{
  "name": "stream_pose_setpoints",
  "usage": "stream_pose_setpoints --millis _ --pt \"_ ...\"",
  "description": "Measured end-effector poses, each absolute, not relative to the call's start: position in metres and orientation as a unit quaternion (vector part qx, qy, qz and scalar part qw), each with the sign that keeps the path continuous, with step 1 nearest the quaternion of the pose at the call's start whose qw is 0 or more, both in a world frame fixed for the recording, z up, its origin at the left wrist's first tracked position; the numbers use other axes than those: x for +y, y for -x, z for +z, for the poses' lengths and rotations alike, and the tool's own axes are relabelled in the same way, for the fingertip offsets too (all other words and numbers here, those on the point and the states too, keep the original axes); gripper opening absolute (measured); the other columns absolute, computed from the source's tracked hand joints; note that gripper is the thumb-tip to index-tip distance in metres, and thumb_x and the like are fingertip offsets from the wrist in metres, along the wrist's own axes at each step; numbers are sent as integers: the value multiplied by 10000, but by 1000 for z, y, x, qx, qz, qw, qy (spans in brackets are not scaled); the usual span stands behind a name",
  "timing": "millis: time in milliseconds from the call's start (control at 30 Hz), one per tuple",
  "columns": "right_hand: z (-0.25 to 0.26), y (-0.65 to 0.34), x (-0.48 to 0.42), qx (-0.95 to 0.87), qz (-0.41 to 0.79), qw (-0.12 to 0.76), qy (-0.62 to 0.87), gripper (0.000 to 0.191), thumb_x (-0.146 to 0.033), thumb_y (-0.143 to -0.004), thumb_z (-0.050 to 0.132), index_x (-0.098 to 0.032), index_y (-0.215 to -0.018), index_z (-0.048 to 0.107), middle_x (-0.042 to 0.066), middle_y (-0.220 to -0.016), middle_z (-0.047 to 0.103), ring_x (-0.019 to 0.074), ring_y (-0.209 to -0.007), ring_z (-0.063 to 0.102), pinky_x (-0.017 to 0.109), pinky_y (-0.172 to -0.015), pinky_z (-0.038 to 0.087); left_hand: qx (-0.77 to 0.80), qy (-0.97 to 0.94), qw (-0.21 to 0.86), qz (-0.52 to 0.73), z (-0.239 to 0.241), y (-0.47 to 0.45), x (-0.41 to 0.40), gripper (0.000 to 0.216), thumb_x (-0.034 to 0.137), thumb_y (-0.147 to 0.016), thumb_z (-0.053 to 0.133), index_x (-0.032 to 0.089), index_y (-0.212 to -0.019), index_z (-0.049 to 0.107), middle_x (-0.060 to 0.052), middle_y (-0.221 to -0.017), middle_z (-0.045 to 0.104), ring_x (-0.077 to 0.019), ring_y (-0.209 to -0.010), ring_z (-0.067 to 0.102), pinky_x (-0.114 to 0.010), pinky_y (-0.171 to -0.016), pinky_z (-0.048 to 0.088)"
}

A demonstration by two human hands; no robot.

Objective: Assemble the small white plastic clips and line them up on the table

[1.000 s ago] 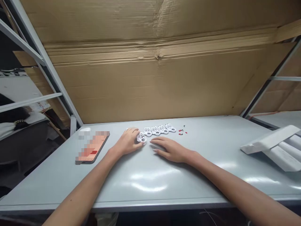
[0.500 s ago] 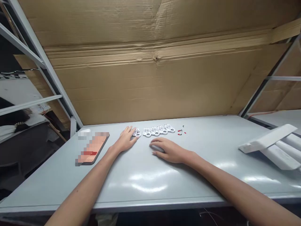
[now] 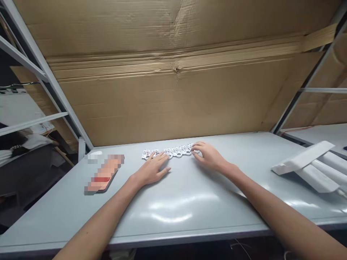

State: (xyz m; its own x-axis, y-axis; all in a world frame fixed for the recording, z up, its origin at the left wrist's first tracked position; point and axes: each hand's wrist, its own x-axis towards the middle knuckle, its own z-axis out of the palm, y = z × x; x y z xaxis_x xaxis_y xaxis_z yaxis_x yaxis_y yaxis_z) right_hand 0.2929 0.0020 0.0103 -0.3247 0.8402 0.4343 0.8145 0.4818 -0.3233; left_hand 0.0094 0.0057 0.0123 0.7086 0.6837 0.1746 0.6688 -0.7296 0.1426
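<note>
A pale grey worktop (image 3: pixel 189 202) with a glossy sheen runs across the view, backed by a large creased cardboard sheet (image 3: pixel 173 101) that leans over it and fills the space between slanting grey metal frame bars at the left (image 3: pixel 46 77) and right (image 3: pixel 306 86). Near the left rear corner lies a flat, dark-edged slab (image 3: pixel 104 173) whose face is blurred out, with a small white rounded object (image 3: pixel 94 153) just behind it. Well apart at the right edge rest long white foam profiles (image 3: pixel 311 166), one tilted across the others, and behind them a second grey surface (image 3: pixel 322 133) shows.
</note>
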Motion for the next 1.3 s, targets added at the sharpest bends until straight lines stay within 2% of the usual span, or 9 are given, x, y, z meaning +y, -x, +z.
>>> stream_pose_setpoints --millis 200,467,567,700,867,967,1100,1200,1300 --pt "17 -336 14 -736 40 180 652 272 -106 -807 480 -195 -895 722 122 -1082 688 298 -1072 589 360 -820 468 332 -933 25 134 17 -6 3 354 340 -998 397 231 -1285 574 -76 -1359 594 -269 -1368 425 -529 -1182 203" --pt "15 -344 14 -759 68 150 629 177 -261 -803 587 -208 -899 727 106 -1072 688 285 -1058 596 332 -802 464 291 -935 23 202 19 -14 -5 291 320 -966 460 222 -1137 673 -82 -1148 698 -253 -1182 578 -446 -1071 401" --pt "13 -343 16 -764 67 144 625 160 -232 -799 576 -209 -848 727 101 -1040 694 264 -990 616 313 -763 462 284 -933 19 221 17 -14 -5 296 309 -954 487 209 -1178 654 -92 -1219 670 -261 -1196 572 -450 -1061 418" --pt "13 -335 13 -774 49 154 612 167 -171 -802 541 -201 -798 705 107 -1027 691 252 -930 625 311 -729 463 324 -931 8 167 13 -11 -4 401 393 -960 514 200 -1304 584 -134 -1432 514 -313 -1349 440 -512 -1114 352" --pt "21 -316 2 -768 77 259 581 183 -216 -868 500 -216 -885 682 80 -1041 704 242 -919 634 333 -757 477 371 -924 10 92 13 -8 -5 489 484 -996 431 227 -1404 506 -160 -1534 367 -364 -1436 286 -575 -1126 294" --pt "26 -304 -3 -739 181 354 544 221 -369 -909 521 -216 -922 680 68 -1024 718 231 -911 651 340 -790 489 362 -928 7 91 14 -7 -6 457 467 -1007 412 242 -1391 517 -140 -1500 416 -345 -1417 324 -551 -1132 298" --pt "24 -286 -3 -680 346 439 475 338 -525 -844 622 -196 -890 686 79 -958 731 230 -919 668 356 -837 506 328 -938 4 111 16 -9 -9 393 432 -1008 427 263 -1333 570 -110 -1447 479 -317 -1367 401 -505 -1119 334" --pt "15 -274 -3 -622 418 482 454 388 -551 -801 674 -181 -914 692 88 -911 733 234 -923 677 386 -873 517 292 -947 15 134 18 -12 -12 354 403 -1001 455 270 -1290 609 -105 -1407 519 -300 -1301 477 -462 -1075 393" --pt "8 -265 -6 -594 460 478 455 379 -528 -784 709 -170 -909 711 83 -879 726 231 -906 680 406 -896 526 270 -950 20 156 18 -16 -15 333 386 -990 483 254 -1262 623 -107 -1364 554 -281 -1252 519 -428 -1051 417"
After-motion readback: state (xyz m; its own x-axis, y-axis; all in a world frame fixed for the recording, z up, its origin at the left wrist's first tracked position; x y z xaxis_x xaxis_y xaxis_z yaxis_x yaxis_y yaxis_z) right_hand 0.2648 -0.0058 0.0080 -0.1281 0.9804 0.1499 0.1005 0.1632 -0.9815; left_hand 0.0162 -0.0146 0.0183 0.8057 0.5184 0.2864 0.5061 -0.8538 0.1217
